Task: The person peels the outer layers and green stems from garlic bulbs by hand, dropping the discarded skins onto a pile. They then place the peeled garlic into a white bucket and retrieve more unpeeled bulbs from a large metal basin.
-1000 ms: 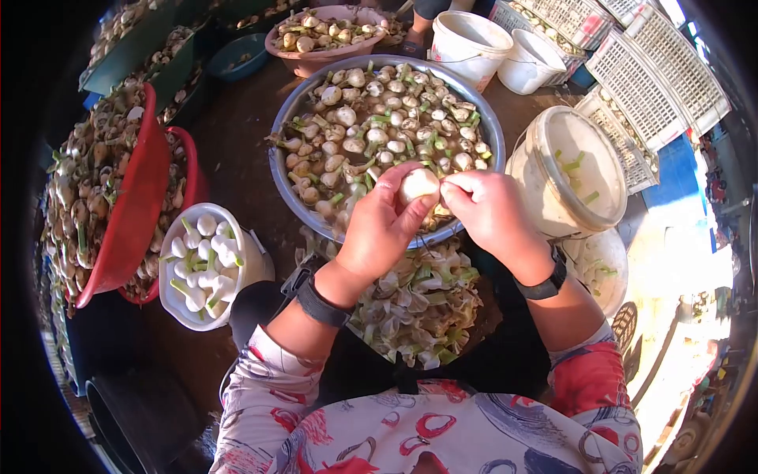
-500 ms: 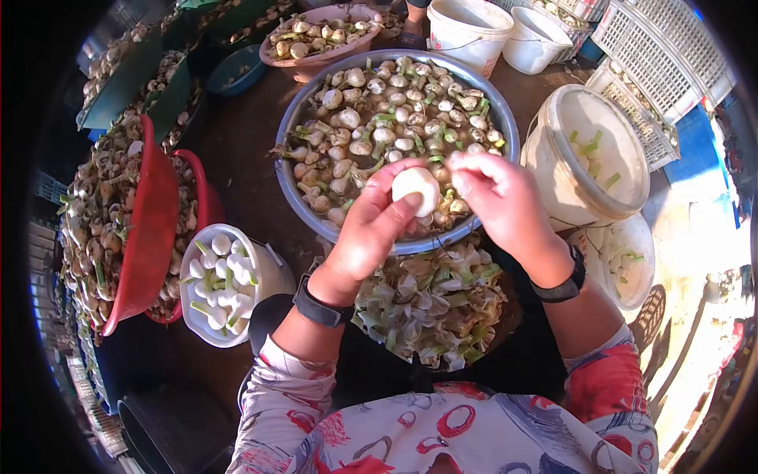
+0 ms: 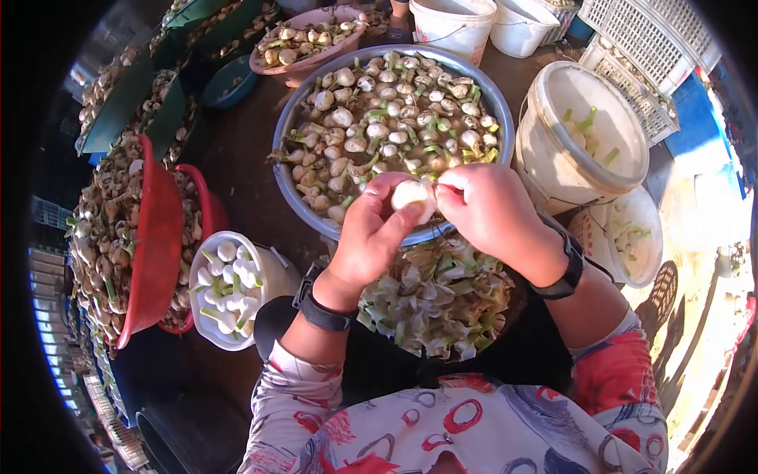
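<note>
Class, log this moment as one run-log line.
left hand: holds bulb | right hand: fingertips on bulb | below: peel pile | behind: metal basin

An open-air produce-sorting yard: a wide metal basin of soaking bulbs at centre, heaped red tubs at left, stacked plastic crates upper right, sunlit ground.

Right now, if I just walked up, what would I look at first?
Two hands in the middle: the left hand holds a white bulb and the right hand picks at it, by a big metal basin full of unpeeled bulbs. A heap of peelings lies in the lap below, and a white bucket of clean bulbs stands left.
</note>
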Available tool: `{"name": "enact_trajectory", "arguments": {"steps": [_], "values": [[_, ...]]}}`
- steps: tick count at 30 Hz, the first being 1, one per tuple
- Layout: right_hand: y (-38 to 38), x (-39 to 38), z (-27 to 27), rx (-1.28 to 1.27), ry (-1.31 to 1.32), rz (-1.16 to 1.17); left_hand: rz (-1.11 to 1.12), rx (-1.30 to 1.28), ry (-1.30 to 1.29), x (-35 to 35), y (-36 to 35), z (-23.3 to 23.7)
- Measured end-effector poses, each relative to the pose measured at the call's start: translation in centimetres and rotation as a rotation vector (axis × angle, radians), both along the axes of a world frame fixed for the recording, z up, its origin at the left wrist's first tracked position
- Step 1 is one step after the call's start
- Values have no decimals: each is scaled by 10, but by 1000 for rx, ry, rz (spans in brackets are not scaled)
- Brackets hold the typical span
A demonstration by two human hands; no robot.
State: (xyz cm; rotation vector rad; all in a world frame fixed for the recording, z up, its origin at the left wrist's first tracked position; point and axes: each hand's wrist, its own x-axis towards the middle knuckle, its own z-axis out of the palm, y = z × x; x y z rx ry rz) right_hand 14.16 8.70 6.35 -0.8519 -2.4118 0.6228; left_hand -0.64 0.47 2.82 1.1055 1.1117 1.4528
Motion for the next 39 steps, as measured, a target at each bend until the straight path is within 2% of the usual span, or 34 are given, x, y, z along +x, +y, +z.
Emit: {"name": "enact_trajectory", "arguments": {"steps": [2, 6, 8, 10, 13, 14, 16, 18, 19, 20, 22, 26, 27, 29, 30, 31, 32, 34, 35, 36, 38, 39], "values": [[10, 1, -7, -282, 168, -10, 31, 19, -94, -5, 2, 3], [2, -8, -4, -119, 289, 30, 51, 50, -3, -6, 6, -5], [1, -8, 2, -75, 249, -11, 35, 83, 41, -5, 6, -9], [0, -6, 4, -149, 136, -21, 38, 51, 41, -1, 4, -6], [20, -3, -15, -191, 14, -160, 70, 54, -223, -11, 3, -4], [37, 0, -29, -161, -148, -229, 135, 39, -418, -9, 2, 5], [61, 13, -52, -97, -514, -215, -27, 82, -610, -29, 1, 2], [57, 5, -56, -459, -78, -132, -1, 83, -579, -33, 1, 4], [38, -2, -30, -801, 166, -85, -18, 51, -592, -33, 1, 2], [22, -4, -13, -727, 220, -29, -43, 12, -604, -31, 0, 1], [12, -9, -9, -114, 294, 159, -5, -20, -606, -27, 1, 1], [17, -5, -15, -80, 268, 273, -168, -65, -693, -33, 2, -9], [14, -2, -12, -183, 214, 280, -248, -84, -747, -33, 2, -9], [12, 0, -8, -286, 160, 287, -182, -147, -737, -28, 0, -6], [13, 0, -7, -562, 203, 254, -117, -207, -725, -23, -1, 0], [13, 0, -6, -836, 245, 214, -37, -214, -569, -19, 1, 6], [12, 0, -7, -835, 245, 214, -38, -214, -569, -15, 2, 4], [9, -1, -12, -548, 277, 261, 101, -123, 25, -8, 3, -1], [10, -2, -14, -449, 268, 263, 60, -127, -36, -10, 3, -1], [10, -3, -16, -452, 268, 261, 58, -131, -36, -13, 3, -2], [12, -4, -18, -131, 296, 218, -185, -142, -149, -19, 3, -3], [17, -5, -21, -128, 298, 214, -189, -140, -147, -17, 3, -2]]}}
